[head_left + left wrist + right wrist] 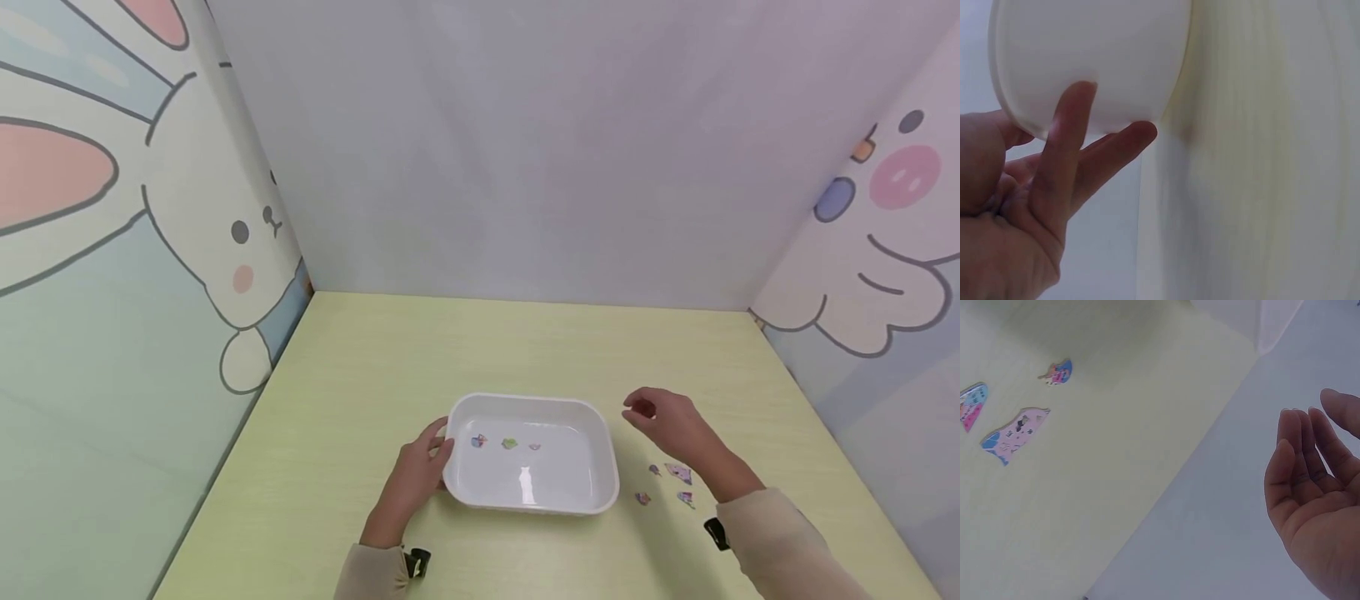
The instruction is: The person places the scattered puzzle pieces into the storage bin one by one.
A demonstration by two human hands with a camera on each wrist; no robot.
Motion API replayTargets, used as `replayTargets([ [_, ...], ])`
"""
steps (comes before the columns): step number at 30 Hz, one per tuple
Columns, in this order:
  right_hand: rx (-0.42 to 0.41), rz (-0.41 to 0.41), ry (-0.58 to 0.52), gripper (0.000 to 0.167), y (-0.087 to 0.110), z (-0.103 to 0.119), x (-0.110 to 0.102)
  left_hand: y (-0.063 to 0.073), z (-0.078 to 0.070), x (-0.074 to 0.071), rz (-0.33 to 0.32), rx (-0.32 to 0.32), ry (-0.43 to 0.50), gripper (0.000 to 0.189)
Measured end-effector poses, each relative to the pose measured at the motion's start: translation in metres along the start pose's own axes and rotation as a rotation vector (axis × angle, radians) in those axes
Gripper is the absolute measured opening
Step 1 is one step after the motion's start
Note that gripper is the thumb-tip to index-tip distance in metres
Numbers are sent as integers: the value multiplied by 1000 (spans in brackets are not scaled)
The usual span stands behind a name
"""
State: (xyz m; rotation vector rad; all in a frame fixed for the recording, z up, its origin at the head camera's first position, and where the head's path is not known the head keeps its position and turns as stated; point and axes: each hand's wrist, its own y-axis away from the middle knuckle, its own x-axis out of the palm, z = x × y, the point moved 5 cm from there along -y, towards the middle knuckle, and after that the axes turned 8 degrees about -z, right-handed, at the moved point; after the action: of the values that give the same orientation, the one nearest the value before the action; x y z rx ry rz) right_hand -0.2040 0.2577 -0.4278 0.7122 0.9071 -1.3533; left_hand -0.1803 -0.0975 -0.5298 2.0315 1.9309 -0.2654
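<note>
A white rectangular tray (534,500) with rounded corners is in the lower middle of the head view. My left hand (415,473) grips its left side, thumb by the rim; in the left wrist view its fingers (1071,112) press the outer wall. Three small, flat printed pieces lie inside: a blue-and-red piece (478,441), a green piece (509,443) and a tiny pinkish piece (535,447). Right of the tray, my right hand (667,421) hovers over the table, fingers loosely bent; nothing shows between them in the right wrist view.
Several flat, irregular pieces lie on the table right of the tray, among them a larger pink piece (1016,434) and a small blue-and-pink piece (1059,373). The pale yellow table (525,350) meets a plain back wall (510,167) and side walls with cartoon animals.
</note>
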Motion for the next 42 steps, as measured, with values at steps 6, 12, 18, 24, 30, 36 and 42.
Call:
replayTargets([
  [6, 13, 9, 17, 13, 9, -14, 1, 0, 0, -1, 0, -1, 0, 46],
  [12, 26, 21, 12, 13, 16, -25, 4, 0, 0, -1, -2, 0, -13, 46],
  [18, 43, 29, 27, 13, 22, -38, 8, 0, 2, -2, -4, -7, -16, 46],
  [24, 72, 47, 36, 12, 29, -52, 16, -1, 3, -2, -8, -9, -20, 47],
  [30, 89, 63, 49, 9, 34, -64, 26, -1, 2, -3, -7, -5, -19, 47],
  [36, 89, 74, 58, 8, 38, -73, 34, -1, 1, -3, -6, -2, -22, 47],
  [42, 117, 107, 73, 9, 40, -77, 41, -1, 2, -3, -5, 1, -16, 47],
])
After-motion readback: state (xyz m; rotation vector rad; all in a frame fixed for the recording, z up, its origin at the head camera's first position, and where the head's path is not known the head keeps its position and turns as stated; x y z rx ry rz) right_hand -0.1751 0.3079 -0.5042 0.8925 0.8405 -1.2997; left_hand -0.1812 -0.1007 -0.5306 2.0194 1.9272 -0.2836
